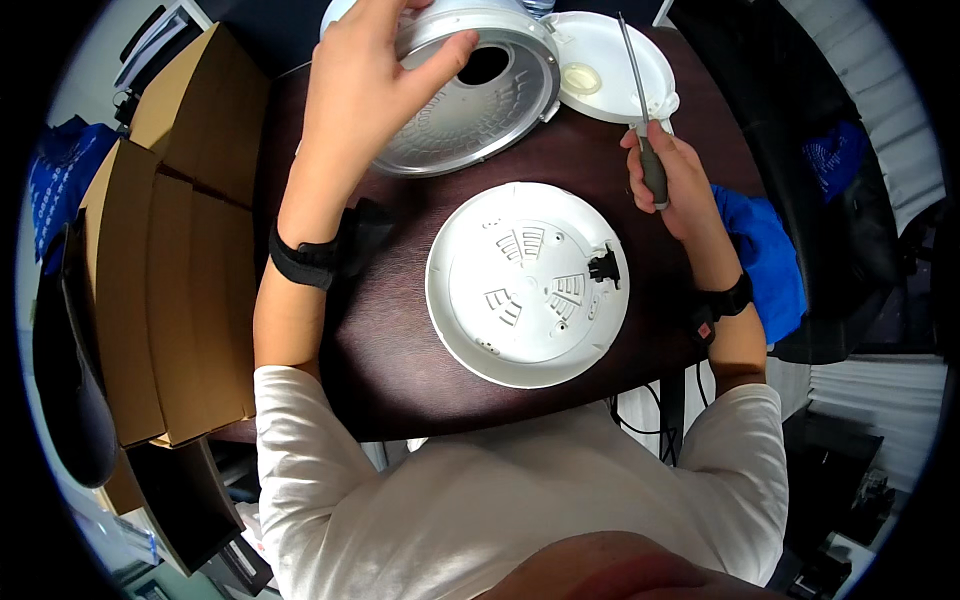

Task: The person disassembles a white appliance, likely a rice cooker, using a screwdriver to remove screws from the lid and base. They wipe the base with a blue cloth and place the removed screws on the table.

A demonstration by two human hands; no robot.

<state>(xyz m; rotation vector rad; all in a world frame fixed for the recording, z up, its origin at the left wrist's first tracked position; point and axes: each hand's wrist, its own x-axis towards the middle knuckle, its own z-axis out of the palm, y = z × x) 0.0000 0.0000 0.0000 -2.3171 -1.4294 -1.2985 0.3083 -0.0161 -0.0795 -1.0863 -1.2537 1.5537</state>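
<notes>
My left hand [375, 70] lies across the rim of a rice cooker body [440, 125] that is tipped over, its silvery metal face with a dark round hole turned toward me. The thumb reaches over the metal; the other fingers are partly cut off by the upper edge. In my right hand [682, 185] is a screwdriver [652, 168] with a grey handle, its long shaft pointing up and away. A round white base cover [530, 285] with vent slots and a black socket [604, 266] sits in front of me, untouched by either hand.
The cooker's white lid [615, 60] lies swung out at the back right of the dark wooden table [385, 370]. Cardboard boxes [170, 290] line the left side. Blue cloth [765, 265] is beside my right forearm, and black cables [650, 405] hang below the table's front edge.
</notes>
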